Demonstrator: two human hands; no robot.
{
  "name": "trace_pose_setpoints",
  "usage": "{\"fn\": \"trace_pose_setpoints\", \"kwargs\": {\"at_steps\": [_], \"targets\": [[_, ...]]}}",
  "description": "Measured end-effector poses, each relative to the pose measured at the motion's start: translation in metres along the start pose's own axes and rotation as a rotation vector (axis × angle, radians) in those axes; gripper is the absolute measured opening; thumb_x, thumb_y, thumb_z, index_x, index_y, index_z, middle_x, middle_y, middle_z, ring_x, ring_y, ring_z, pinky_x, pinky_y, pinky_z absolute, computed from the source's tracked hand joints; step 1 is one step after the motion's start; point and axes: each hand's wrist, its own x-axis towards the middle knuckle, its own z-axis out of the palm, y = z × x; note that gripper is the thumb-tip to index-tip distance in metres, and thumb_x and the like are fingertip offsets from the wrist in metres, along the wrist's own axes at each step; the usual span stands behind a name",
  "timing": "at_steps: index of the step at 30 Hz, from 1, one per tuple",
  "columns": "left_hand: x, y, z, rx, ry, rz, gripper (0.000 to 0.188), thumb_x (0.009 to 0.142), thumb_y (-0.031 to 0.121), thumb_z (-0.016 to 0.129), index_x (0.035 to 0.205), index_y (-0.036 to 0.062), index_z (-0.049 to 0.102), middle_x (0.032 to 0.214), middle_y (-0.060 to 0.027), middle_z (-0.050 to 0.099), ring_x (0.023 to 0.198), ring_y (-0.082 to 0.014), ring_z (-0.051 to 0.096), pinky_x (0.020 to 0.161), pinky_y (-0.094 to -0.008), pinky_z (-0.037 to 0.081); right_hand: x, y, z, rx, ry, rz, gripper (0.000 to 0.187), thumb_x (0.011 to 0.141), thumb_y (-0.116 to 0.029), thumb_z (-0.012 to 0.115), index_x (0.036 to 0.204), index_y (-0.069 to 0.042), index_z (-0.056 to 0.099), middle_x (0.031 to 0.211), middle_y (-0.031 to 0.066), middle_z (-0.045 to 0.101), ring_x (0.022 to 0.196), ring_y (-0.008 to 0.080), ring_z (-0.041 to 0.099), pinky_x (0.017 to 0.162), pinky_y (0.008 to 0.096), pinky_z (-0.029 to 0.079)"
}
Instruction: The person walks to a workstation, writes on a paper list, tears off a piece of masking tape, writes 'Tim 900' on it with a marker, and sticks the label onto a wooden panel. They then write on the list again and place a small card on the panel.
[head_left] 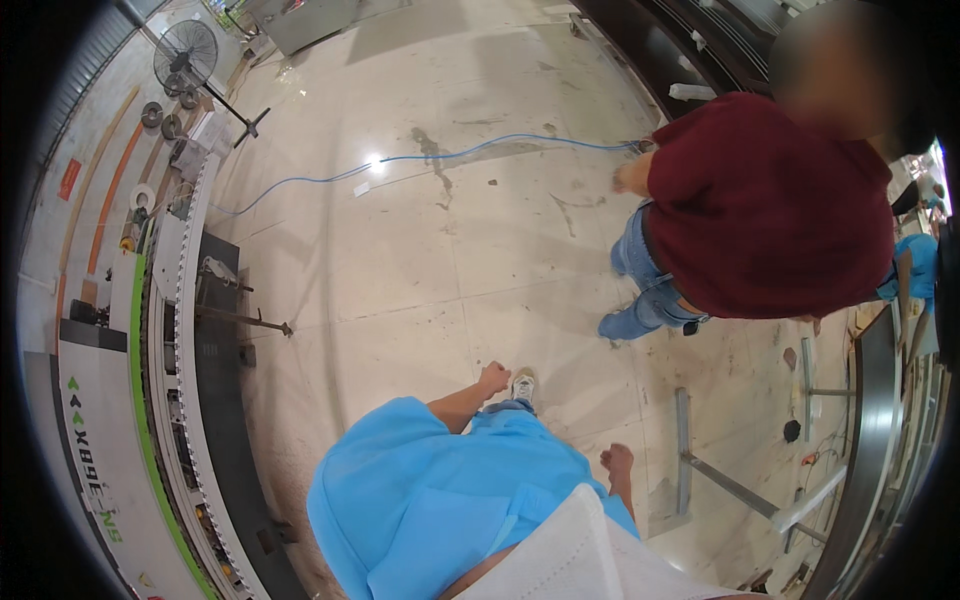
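Hanging at the person's sides over the pale tiled floor [420, 250], both hands are empty: the left hand [493, 378] is curled into a loose fist just above a white shoe [522, 386], while the right hand [617, 460] dangles knuckles-up, and whether its fingers are folded or slack cannot be told from this angle. Nearest to the right hand is a grey metal frame [730, 485] standing on the floor just beside it, though not touching. It looks like steel bar, so probably stiff, fairly heavy, hard-edged and not fragile. A sound hold would be around the upright post or midway along the slanted bar, where the weight should balance. Its longest visible bar runs from the foot of the post, near the right hand, away toward the person's right and the dark bench edge there. The post itself points roughly straight ahead in this view, though the lens bends it. A long machine [180, 400] lines the left side, a blue hose [330, 178] crosses the floor, and another person [770, 210] in a maroon shirt stands ahead on the right.
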Motion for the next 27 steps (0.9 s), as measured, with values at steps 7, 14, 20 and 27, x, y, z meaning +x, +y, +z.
{"fn": "trace_pose_setpoints", "kwargs": {"at_steps": [7, 14, 20, 27], "targets": [[0.004, -0.006, -0.040, 0.161, -0.070, 0.051, 0.026, 0.093, 0.022, 0.064, 0.105, -0.0014, 0.069, 0.084, -0.0116, 0.069, 0.067, -0.0202, 0.069, 0.054, -0.0332, 0.055, 0.014, 0.088, -0.039, -1.327, -0.181, -0.840, 0.024, 0.074, -0.027, 0.075, 0.062, -0.007, 0.066, 0.076, 0.0126, 0.070, 0.072, 0.0361, 0.068, 0.063, 0.0494, 0.055], [0.019, 0.033, -0.048, 0.121, -0.036, 0.170, 0.024, 0.094, 0.022, 0.065, 0.106, 0.0020, 0.068, 0.086, -0.0101, 0.070, 0.069, -0.0187, 0.068, 0.056, -0.0327, 0.055, 0.013, 0.051, 0.006, -0.514, -0.250, -0.478, 0.011, 0.085, -0.015, 0.071, 0.090, -0.005, 0.071, 0.083, 0.0128, 0.073, 0.073, 0.0273, 0.071, 0.061, 0.0414, 0.058], [-0.019, 0.057, -0.007, -0.019, -0.095, 0.118, 0.027, 0.097, 0.028, 0.068, 0.114, 0.0069, 0.068, 0.096, -0.0080, 0.070, 0.080, -0.0170, 0.069, 0.067, -0.0333, 0.056, 0.008, -0.017, 0.023, 0.054, -0.156, -0.097, 0.025, 0.094, -0.005, 0.057, 0.118, -0.002, 0.063, 0.085, 0.0157, 0.072, 0.073, 0.0245, 0.072, 0.061, 0.0357, 0.061], [-0.071, 0.028, -0.009, -0.132, -0.058, 0.185, 0.024, 0.096, 0.027, 0.070, 0.111, 0.0088, 0.072, 0.094, -0.0049, 0.071, 0.077, -0.0133, 0.067, 0.066, -0.0277, 0.053, 0.043, -0.034, 0.028, -0.295, -0.245, -0.013, 0.028, 0.094, -0.006, 0.056, 0.121, 0.001, 0.063, 0.091, 0.0186, 0.073, 0.072, 0.0261, 0.072, 0.062, 0.0391, 0.062]]}}
